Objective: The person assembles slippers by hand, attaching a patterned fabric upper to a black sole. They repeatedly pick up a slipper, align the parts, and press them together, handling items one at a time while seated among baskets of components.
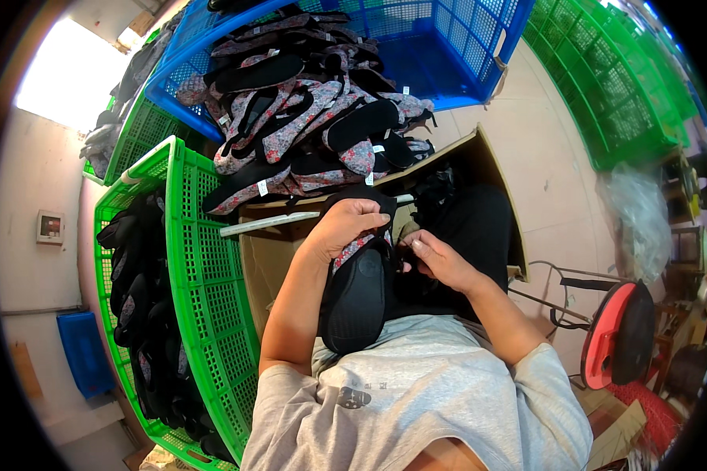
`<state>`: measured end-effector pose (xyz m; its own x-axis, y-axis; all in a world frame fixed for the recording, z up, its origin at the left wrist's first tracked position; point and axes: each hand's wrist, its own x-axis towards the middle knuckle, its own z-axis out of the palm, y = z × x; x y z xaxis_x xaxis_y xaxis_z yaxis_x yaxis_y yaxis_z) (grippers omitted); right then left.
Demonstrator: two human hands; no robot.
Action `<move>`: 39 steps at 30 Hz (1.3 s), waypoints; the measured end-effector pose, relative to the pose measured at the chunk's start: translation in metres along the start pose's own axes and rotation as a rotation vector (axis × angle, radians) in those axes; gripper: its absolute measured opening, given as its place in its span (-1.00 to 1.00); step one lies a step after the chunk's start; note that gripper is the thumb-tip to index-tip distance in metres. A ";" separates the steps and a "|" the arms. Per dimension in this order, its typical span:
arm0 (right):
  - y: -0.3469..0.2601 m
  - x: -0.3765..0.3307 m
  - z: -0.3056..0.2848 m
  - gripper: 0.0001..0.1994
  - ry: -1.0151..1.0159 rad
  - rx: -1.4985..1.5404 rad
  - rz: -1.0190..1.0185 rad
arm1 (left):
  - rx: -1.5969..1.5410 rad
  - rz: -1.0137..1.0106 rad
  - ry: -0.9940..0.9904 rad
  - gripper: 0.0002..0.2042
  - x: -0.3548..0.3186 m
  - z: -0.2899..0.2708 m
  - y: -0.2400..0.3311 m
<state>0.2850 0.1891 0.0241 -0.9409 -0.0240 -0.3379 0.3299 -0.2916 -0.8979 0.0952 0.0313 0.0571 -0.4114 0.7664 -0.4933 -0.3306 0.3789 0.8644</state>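
My left hand (352, 225) is closed around the upper end of a floral fabric shoe (356, 302), held over my lap. Its black sole faces up and the rounded end points toward my body. Just right of the shoe, my right hand (445, 261) is closed in a pinch. What its fingertips hold, if anything, is too small to make out. Beyond my hands lies a heap of similar floral shoes (302, 118) with black soles and small white tags, piled in and over the front of a blue plastic crate (440, 100).
A green mesh crate (212, 298) of dark shoes (137, 306) stands at my left. Around my legs is an open cardboard box (491, 169), with a pale bar (269, 223) across it. Green crates (597, 86) stand far right, near a red and black round seat (617, 336).
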 end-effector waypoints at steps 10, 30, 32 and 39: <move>-0.015 0.015 -0.001 -0.75 -0.087 -0.064 -0.010 | 0.051 0.002 0.010 -0.79 -0.001 0.003 0.003; -0.025 0.035 -0.011 -0.78 -0.156 -0.265 -0.023 | 0.107 0.000 0.003 -0.80 0.001 0.010 0.009; -0.024 0.036 -0.011 -0.78 -0.159 -0.263 -0.022 | 0.135 -0.004 0.016 -0.80 0.003 0.009 0.006; -0.018 0.041 -0.016 -0.81 -0.189 -0.243 0.006 | 0.132 -0.007 0.010 -0.83 0.008 0.008 -0.001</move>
<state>0.2419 0.2084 0.0218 -0.9292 -0.2089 -0.3050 0.3225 -0.0544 -0.9450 0.0988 0.0413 0.0533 -0.4177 0.7586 -0.5000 -0.2197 0.4497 0.8658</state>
